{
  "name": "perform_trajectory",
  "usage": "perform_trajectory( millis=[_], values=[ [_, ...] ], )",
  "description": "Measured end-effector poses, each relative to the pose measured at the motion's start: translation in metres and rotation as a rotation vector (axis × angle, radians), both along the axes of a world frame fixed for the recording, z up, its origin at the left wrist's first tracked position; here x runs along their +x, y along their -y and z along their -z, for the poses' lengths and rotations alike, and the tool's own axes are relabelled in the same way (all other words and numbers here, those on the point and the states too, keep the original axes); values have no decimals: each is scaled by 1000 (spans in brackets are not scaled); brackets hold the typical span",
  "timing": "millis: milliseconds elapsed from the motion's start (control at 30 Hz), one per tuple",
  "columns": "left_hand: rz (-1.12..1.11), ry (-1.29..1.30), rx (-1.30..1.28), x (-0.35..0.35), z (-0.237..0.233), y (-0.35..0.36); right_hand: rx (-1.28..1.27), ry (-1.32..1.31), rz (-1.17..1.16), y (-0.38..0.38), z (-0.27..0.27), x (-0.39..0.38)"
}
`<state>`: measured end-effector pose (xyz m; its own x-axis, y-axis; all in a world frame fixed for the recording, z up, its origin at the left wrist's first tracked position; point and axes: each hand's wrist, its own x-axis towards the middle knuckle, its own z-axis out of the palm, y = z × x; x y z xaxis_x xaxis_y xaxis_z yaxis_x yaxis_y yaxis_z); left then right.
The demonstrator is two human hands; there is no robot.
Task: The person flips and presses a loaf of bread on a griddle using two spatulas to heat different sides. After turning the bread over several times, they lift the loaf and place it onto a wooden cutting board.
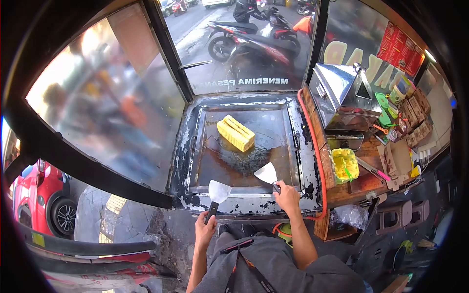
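Note:
On the dark flat griddle [273,122] lies a yellow, toasted-looking loaf of bread [235,133] with a split along its top. My left hand [204,227] is closed around the black handle of a metal spatula [220,192], its wide blade tilted up by the griddle's front edge. In my right hand [287,196] is a second metal spatula [266,173], its blade over the front right part of the griddle. Both blades are apart from the bread, in front of it. Dark greasy patches mark the griddle around the bread.
An orange hose [315,146] runs along the griddle's right side. On the wooden counter stand a shiny metal box [346,97], a tub of yellow spread [345,165] and tongs [373,168]. Glass panels enclose the griddle, with a motorcycle [254,41] outside.

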<state>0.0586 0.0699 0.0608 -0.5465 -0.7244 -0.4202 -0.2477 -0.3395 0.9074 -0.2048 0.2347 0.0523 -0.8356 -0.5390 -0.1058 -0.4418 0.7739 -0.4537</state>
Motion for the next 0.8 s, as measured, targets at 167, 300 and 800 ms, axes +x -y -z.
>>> perform_trajectory(
  millis=[167, 300, 800],
  values=[
    [2, 2, -1, -8, 10, -13, -67, -6, -28, -16, 14, 3],
    [8, -1, 9, -14, 13, -19, -41, 14, -30, -21, 15, 5],
    [103, 158, -387, -138, 81, 99, -637, 333, 192, 77, 73, -144]
  ],
)
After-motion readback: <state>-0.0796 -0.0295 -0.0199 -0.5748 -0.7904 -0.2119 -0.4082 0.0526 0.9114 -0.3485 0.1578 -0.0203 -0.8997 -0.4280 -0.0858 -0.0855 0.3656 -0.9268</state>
